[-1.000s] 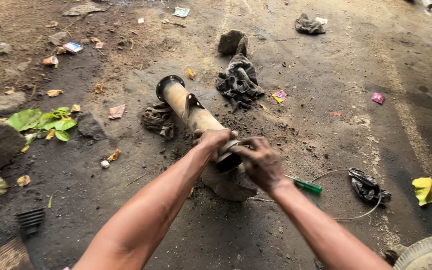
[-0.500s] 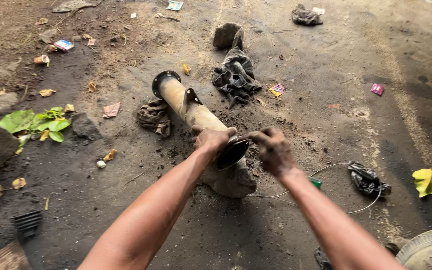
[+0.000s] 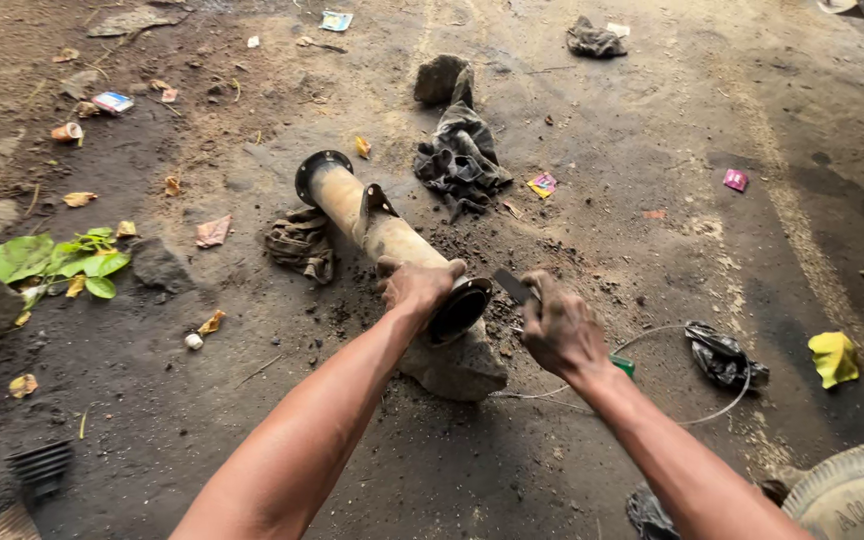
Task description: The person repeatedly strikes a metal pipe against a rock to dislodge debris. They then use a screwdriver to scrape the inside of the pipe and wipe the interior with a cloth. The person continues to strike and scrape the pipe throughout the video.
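Observation:
A long dirty metal tube (image 3: pixel 367 220) with flanged ends lies on the oily ground, its near end propped on a stone (image 3: pixel 457 367). My left hand (image 3: pixel 414 284) grips the top of the tube just behind the near flange (image 3: pixel 458 311). My right hand (image 3: pixel 559 328) is closed around a flat metal blade (image 3: pixel 514 286), held a little to the right of the flange opening, with its tip pointing up and left. A green-handled tool (image 3: pixel 621 365) lies on the ground behind my right wrist.
Dark greasy rags lie beside the tube (image 3: pixel 302 243) and beyond it (image 3: pixel 462 150). A stone (image 3: pixel 438 78) sits farther back. A thin wire (image 3: pixel 687 400), a black bag (image 3: pixel 724 355), a tyre (image 3: pixel 857 495), green leaves (image 3: pixel 52 258) and scattered litter surround the spot.
My right hand has drawn back from the flange opening to the right, pulling the blade clear. The left hand has kept its grip on the tube.

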Motion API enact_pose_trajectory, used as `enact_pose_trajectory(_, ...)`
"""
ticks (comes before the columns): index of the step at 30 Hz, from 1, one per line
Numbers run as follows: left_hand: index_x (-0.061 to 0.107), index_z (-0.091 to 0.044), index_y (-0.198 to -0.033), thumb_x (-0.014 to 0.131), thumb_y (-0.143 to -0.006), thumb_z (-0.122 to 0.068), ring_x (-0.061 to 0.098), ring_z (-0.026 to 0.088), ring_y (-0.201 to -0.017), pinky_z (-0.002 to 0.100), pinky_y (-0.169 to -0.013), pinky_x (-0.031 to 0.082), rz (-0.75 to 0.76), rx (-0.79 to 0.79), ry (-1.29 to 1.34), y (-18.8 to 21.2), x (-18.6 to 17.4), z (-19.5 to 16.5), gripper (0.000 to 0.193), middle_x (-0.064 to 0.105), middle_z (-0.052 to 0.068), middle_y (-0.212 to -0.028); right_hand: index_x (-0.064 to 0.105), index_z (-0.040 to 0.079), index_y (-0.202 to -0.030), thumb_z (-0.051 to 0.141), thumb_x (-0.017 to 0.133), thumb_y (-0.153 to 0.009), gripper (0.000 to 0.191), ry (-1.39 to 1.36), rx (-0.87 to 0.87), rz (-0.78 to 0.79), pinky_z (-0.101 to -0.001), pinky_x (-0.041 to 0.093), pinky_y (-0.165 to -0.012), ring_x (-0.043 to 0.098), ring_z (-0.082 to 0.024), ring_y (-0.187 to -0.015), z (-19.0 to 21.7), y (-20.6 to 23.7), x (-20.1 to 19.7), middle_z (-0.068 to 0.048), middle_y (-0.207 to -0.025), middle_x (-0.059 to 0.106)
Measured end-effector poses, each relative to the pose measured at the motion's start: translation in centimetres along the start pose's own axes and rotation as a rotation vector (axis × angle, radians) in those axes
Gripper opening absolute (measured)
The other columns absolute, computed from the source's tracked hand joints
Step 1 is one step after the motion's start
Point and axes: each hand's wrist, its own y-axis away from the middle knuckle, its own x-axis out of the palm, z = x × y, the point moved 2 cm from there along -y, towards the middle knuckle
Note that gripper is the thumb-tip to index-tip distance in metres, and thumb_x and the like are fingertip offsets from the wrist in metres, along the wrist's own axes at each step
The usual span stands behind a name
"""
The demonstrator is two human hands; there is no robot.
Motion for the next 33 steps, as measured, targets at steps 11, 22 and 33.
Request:
enact_pose_trajectory(11,0.054,0.012,-0.133,0.078,-0.072,-0.067,0.056,0.039,-0.123,0.046,-0.104,0.05,0.027,0.041,0.001,-0.5,0.5,0.2,0.103,0.053,0.029,-0.138,0.071,0.022,-0.128,0.019,0.063,-0.09,0.039,-0.168,0.18,0.168,-0.0255,0.038,-0.031,0.04,-0.01,-0.035,6.7,1.0,-0.2,-0.012,-0.094,0.077)
enact_pose_trajectory(22,0.038,0.016,-0.141,0.08,-0.074,-0.063,0.054,0.041,-0.122,0.048,-0.102,0.051,0.05,0.027,0.074,-1.1,1.1,0.5,0.112,0.043,0.032,-0.143,0.07,0.025,-0.131,0.022,0.066,-0.094,0.037,-0.223,0.524,0.217,-0.0221,0.025,-0.032,0.032,-0.006,-0.038,7.6,0.8,-0.9,-0.014,-0.076,0.075)
enact_pose_trajectory(33,0.033,0.018,-0.145,0.078,-0.073,-0.065,0.049,0.045,-0.131,0.049,-0.107,0.048,0.042,0.012,0.022,-0.9,0.8,0.1,0.119,0.033,0.035,-0.152,0.075,0.014,-0.111,0.025,0.05,-0.103,0.029,-0.036,0.181,0.08,-0.0209,0.03,-0.026,0.043,-0.004,-0.036,8.7,3.6,1.5,-0.007,-0.072,0.073)
